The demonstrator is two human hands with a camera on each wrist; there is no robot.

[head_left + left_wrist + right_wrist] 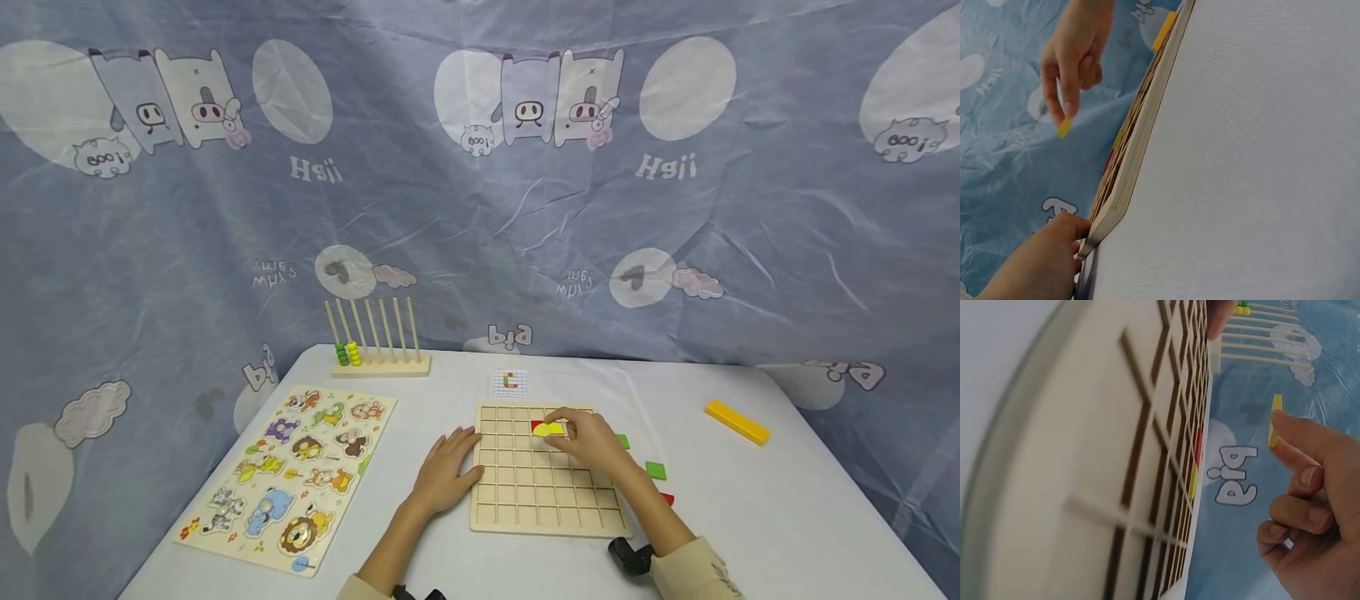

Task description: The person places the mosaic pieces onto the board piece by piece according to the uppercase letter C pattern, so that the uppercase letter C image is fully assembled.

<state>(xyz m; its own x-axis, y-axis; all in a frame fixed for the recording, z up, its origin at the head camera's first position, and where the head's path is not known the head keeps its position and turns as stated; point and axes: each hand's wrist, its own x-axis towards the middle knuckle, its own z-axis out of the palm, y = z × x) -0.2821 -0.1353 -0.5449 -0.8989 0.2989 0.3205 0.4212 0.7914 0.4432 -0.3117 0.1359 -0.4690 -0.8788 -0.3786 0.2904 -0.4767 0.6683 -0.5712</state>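
Note:
A wooden grid board (pixel 547 492) lies in the middle of the white table. My right hand (pixel 564 427) pinches a small yellow tile (pixel 550 430) just above the board's upper rows, beside a red tile (pixel 536 426) set in a cell. The right wrist view shows the yellow tile (pixel 1277 420) held at the fingertips, off the board, with a red tile (pixel 1198 444) and another yellow tile (pixel 1193 481) seated in the grid. My left hand (pixel 459 457) rests with its fingers flat on the board's left edge (pixel 1135 144).
An animal puzzle board (pixel 288 475) lies at the left. A wooden rod stand (pixel 378 342) with green and yellow beads stands behind it. A pattern card (pixel 510 382) lies beyond the grid. Green tiles (pixel 656 470), a red tile (pixel 667 498) and a yellow block (pixel 737 422) lie to the right.

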